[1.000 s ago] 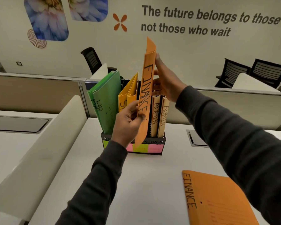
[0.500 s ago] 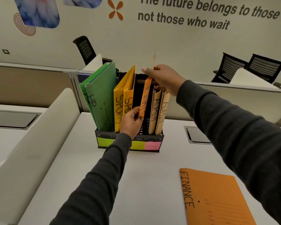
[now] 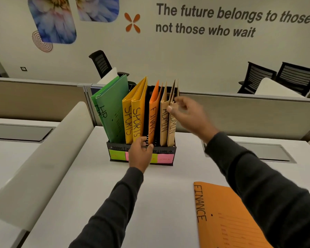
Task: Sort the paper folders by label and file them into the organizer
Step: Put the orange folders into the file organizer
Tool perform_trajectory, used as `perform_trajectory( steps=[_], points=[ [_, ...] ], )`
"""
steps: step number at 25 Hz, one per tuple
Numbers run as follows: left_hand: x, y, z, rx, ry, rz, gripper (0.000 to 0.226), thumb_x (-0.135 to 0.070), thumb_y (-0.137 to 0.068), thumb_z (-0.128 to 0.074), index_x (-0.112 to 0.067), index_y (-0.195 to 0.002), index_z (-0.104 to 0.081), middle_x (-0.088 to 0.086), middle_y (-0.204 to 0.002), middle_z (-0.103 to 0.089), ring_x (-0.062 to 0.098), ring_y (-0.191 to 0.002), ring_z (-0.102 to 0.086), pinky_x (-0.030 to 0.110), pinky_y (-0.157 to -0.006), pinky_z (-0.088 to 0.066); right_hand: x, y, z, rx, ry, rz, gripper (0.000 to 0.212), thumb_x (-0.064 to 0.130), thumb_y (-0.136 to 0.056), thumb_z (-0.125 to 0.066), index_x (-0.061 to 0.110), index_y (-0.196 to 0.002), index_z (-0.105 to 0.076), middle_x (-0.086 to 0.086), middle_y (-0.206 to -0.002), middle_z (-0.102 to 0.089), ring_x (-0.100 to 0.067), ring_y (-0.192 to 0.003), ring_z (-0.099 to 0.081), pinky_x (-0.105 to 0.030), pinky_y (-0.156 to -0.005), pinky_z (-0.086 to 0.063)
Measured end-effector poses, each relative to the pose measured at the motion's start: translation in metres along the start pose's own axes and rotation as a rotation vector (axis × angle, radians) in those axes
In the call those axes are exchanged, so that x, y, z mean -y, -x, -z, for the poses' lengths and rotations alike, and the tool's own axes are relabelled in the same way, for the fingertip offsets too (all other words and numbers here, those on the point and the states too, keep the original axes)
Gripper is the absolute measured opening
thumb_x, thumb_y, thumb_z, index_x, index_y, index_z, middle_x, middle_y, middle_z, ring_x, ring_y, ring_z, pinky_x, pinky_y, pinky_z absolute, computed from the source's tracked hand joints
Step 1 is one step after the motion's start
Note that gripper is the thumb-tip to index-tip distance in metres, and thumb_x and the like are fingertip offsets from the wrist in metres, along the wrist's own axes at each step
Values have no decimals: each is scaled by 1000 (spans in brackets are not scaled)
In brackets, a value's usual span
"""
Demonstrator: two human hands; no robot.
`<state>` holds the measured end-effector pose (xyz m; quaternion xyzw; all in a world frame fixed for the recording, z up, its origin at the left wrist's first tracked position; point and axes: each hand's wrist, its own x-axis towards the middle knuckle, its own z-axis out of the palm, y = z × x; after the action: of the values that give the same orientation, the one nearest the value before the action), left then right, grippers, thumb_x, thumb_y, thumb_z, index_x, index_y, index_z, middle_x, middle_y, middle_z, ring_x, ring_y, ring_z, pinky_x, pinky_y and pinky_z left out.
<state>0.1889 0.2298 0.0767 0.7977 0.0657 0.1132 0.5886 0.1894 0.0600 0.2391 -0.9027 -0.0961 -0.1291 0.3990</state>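
Note:
A black desk organizer (image 3: 168, 151) with coloured sticky notes on its front stands on the white desk. In it stand upright green HR folders (image 3: 113, 111), yellow SPORTS folders (image 3: 134, 113), one orange FINANCE folder (image 3: 153, 115) and tan ADMIN folders (image 3: 166, 120). My left hand (image 3: 140, 154) is at the organizer's front rail, its fingertips touching the bottom of the standing FINANCE folder. In front of the ADMIN folders' tops hovers my right hand (image 3: 186, 111), fingers loosely curled, holding nothing. A second orange FINANCE folder (image 3: 227, 217) lies flat at the near right.
A low white divider (image 3: 43, 158) runs along the desk's left side. Grey cable hatches (image 3: 268, 153) are set into the desk at right and left. Beige partition panels (image 3: 240, 111) stand behind the organizer, with black office chairs (image 3: 283, 77) beyond.
The orange FINANCE folder went down into the organizer slot between SPORTS and ADMIN. My right hand let go of its top and drew back right; my left hand slid down to the front rail.

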Motion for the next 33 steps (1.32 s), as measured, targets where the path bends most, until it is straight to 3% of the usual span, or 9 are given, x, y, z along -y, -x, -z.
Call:
perform_trajectory(
  steps=[6,11,16,21,26,30,33],
  points=[
    [28,120,-37,199,-133,196,27,-25,-88,-70,-17,-113,-64,6,-108,-66,22,-94,-63,36,-88,-53,-97,143,16,84,20,-219,54,50,-91,-63,17,-134,-56,-4,-135,-59,-16,-117,-56,-30,-92,-47],
    [53,209,-94,409,-216,448,41,-37,-86,-71,-18,-121,-59,6,-117,-63,22,-105,-61,35,-94,-52,-199,268,30,265,148,-540,62,54,-92,-60,15,-139,-50,-8,-142,-51,-23,-127,-51,-36,-102,-44],
    [55,256,-135,318,-211,598,46,-38,-85,-70,-18,-123,-54,9,-130,-57,28,-113,-58,41,-95,-53,-275,356,55,315,403,-871,75,62,-89,-56,14,-144,-39,-14,-140,-45,-32,-127,-48,-45,-103,-46],
    [48,274,-160,178,-52,727,47,-35,-85,-71,-10,-122,-55,12,-122,-62,31,-108,-61,42,-92,-54,-294,394,59,325,503,-749,74,66,-89,-50,21,-145,-35,-7,-146,-41,-27,-131,-44,-42,-104,-47],
    [37,273,-162,240,30,742,28,-35,-84,-74,-9,-92,-67,9,-92,-74,29,-87,-70,43,-84,-59,-293,390,55,393,503,-755,84,75,-84,-46,25,-149,-28,-8,-147,-38,-29,-133,-41,-44,-105,-45],
    [20,276,-149,396,182,688,22,-30,-84,-75,-14,-99,-70,4,-89,-78,23,-78,-75,30,-60,-57,-291,380,57,376,468,-794,84,77,-83,-44,25,-148,-29,-10,-143,-40,-30,-130,-43,-46,-103,-47],
    [1,275,-138,428,253,586,21,-23,-87,-71,-17,-108,-68,4,-98,-78,24,-85,-75,32,-64,-59,-284,364,53,368,319,-843,85,77,-84,-44,21,-148,-31,-11,-141,-44,-31,-126,-50,-47,-102,-49]
  ],
)
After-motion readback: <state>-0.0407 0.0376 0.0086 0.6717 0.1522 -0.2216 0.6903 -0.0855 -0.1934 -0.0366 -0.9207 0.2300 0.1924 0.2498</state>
